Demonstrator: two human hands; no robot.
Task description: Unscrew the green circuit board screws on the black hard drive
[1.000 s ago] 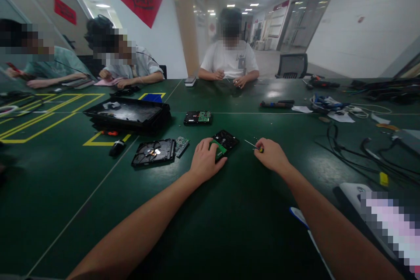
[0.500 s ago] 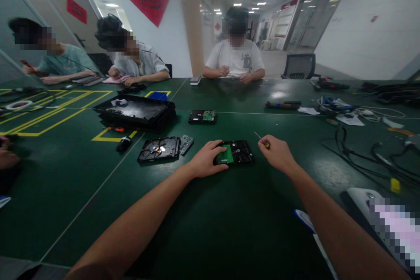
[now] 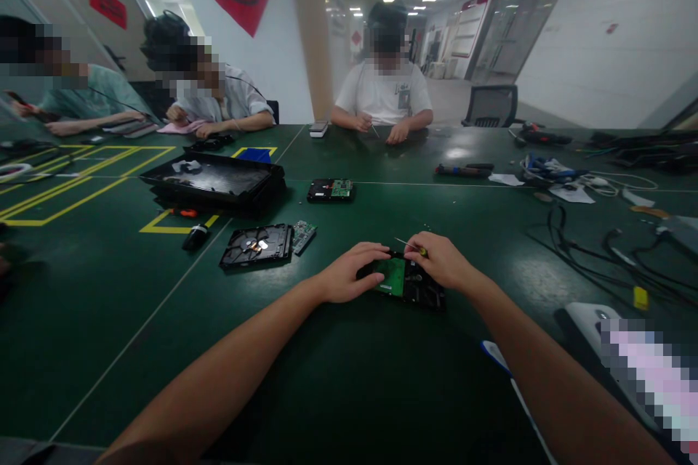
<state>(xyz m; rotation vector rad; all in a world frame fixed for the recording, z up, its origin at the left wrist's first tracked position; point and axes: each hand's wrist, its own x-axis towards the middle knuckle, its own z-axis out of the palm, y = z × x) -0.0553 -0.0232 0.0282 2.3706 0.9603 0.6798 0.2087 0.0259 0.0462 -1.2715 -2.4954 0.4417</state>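
Note:
My left hand [image 3: 349,273] grips the left end of a hard drive [image 3: 426,292], a black case with a green circuit board [image 3: 391,277] showing. The drive lies at a slant on the table. In my right hand [image 3: 444,260] is a thin screwdriver [image 3: 404,243] with a yellowish handle; its shaft points up and left, away from the drive. The fingers of that hand reach the drive's far edge, though whether they touch it I cannot tell. To the left lie another hard drive [image 3: 255,250] and a loose circuit board [image 3: 304,237].
A third hard drive [image 3: 330,190] lies farther back, right of a stack of black panels [image 3: 212,178]. Black cables [image 3: 605,254] and a phone-like device [image 3: 605,349] are on the right. Across the table sits a person [image 3: 383,94]; two more sit at the left.
The hard drive has turned, its right end now nearer me. My right hand has moved left with the screwdriver, up to the drive's far edge. The whole view has shifted slightly.

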